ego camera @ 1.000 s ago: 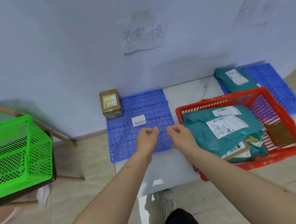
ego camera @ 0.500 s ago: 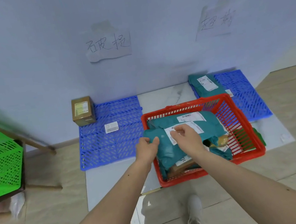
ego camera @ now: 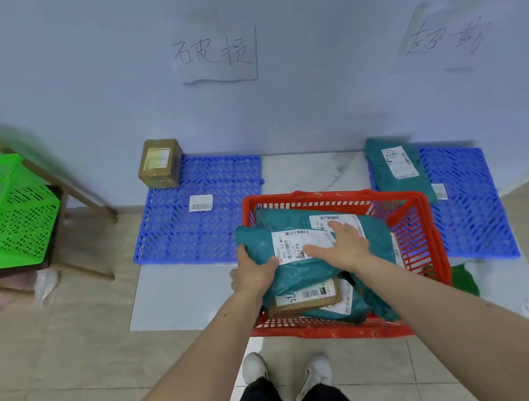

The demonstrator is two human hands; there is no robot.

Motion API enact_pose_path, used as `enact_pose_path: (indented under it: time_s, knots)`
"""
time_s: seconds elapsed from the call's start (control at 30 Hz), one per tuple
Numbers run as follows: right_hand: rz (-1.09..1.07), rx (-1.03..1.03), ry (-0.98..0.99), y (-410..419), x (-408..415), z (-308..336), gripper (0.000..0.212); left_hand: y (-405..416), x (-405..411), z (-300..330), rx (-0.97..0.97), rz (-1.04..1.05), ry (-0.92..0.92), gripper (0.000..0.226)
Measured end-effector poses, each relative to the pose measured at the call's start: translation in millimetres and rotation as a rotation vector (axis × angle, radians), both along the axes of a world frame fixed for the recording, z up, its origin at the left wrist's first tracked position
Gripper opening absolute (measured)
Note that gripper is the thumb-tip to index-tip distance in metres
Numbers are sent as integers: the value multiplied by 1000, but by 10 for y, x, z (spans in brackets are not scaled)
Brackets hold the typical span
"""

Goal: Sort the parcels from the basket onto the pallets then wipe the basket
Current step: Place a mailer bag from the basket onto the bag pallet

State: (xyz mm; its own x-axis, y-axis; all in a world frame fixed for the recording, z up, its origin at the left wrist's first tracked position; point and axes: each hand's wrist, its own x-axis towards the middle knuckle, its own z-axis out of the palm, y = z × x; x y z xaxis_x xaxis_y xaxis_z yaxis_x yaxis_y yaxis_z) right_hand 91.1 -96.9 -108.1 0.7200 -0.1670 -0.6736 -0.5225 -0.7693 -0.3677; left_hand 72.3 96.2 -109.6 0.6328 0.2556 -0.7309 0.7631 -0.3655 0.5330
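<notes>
Both hands on teal parcel (ego camera: pixel 304 263): left hand (ego camera: pixel 254 273) grips edge; right hand (ego camera: pixel 344 244) flat, covering label.

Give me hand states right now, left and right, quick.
Left hand: grips the left edge of the top teal parcel in the red basket.
Right hand: open, fingers flat on that parcel's label.

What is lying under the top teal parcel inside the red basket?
Under the top teal parcel in the red basket, a brown box with a barcode label and more teal parcels show. The basket floor and anything deeper are covered.
</notes>
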Motion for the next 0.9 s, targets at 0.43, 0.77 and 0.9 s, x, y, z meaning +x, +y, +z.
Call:
enact_pose_path:
  time_s: [0.43, 0.77, 0.9]
  knots:
    - [156, -58, 74, 1, 39, 101, 104, 86, 69, -79, -103, 45, -144, 113]
    - [-58, 235, -38, -42, 102, 221, 100, 149, 269, 233, -91, 95, -396, 91]
    - [-131, 303, -84, -45, 95, 328, 89, 142, 350, 367, -80, 49, -500, 79]
